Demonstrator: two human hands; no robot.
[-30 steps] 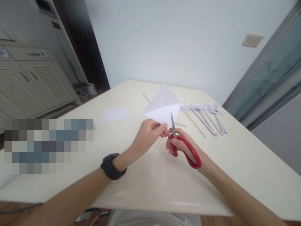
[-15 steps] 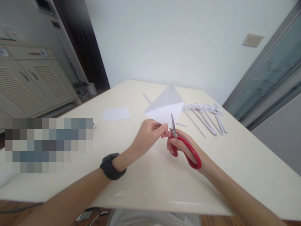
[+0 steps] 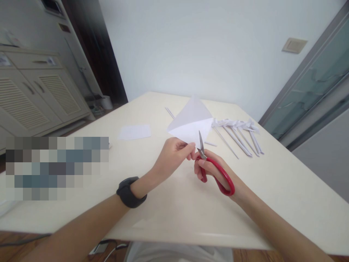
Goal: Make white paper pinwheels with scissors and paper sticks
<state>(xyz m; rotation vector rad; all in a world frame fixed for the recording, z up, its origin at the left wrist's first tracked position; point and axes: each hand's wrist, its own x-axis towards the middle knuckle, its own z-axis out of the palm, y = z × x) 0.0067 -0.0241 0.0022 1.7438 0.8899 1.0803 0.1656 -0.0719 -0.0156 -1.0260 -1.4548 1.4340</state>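
A creased sheet of white paper (image 3: 188,122) is pinched at its near corner between the thumb and fingers of my left hand (image 3: 174,154). The sheet stands out over the table, its far half shaded along a fold line. My right hand (image 3: 208,165) is closed round red-handled scissors (image 3: 220,176), with the large handle loop around the back of the hand. The scissor blades point up and away, close to the paper's near right edge. Whether the blades touch the paper, I cannot tell. My fingers on both hands nearly meet.
On the cream table (image 3: 163,203) to the right lie several rolled paper sticks (image 3: 240,142) and crumpled or folded white paper pieces (image 3: 236,124). Flat white paper (image 3: 135,131) rests at left. Two thin sticks (image 3: 169,112) lie behind the sheet. A blurred-out patch (image 3: 54,167) covers the left side.
The far tip of the paper has shifted slightly left and the sheet tilts a little differently. Both hands keep nearly the same place and grip.
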